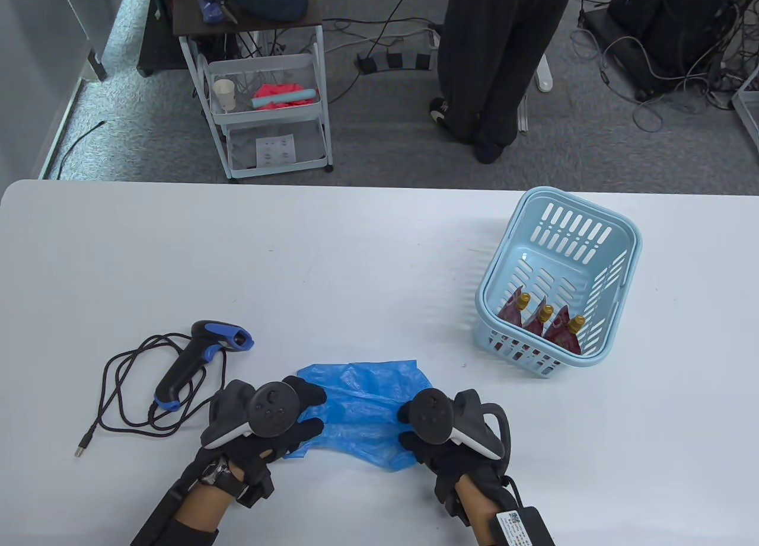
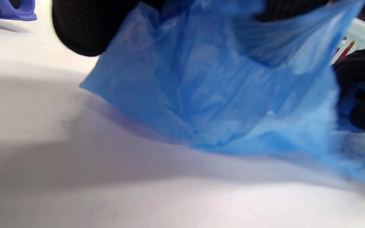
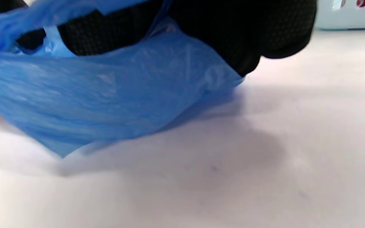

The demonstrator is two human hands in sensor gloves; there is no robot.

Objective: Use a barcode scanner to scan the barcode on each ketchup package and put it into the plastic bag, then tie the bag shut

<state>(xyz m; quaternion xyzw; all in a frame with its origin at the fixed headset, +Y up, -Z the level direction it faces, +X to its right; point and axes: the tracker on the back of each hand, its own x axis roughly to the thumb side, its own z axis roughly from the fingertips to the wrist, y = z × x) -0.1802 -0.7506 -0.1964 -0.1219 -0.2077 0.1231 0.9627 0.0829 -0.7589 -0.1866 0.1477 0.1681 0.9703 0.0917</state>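
A crumpled blue plastic bag (image 1: 362,409) lies on the white table near the front edge. My left hand (image 1: 299,412) grips its left side, and in the left wrist view the blue plastic bag (image 2: 214,95) hangs lifted off the table. My right hand (image 1: 412,433) grips the right side, where the blue plastic bag (image 3: 100,95) hangs from my gloved fingers (image 3: 239,34). Three red ketchup packages (image 1: 542,323) with gold caps stand in a light blue basket (image 1: 622,273) at the right. The black and blue barcode scanner (image 1: 198,356) lies left of my left hand.
The scanner's dark cable (image 1: 127,392) loops over the table at the left. Beyond the table's far edge a white cart (image 1: 267,113) stands on the floor, and a person (image 1: 498,66) in dark trousers stands behind the basket.
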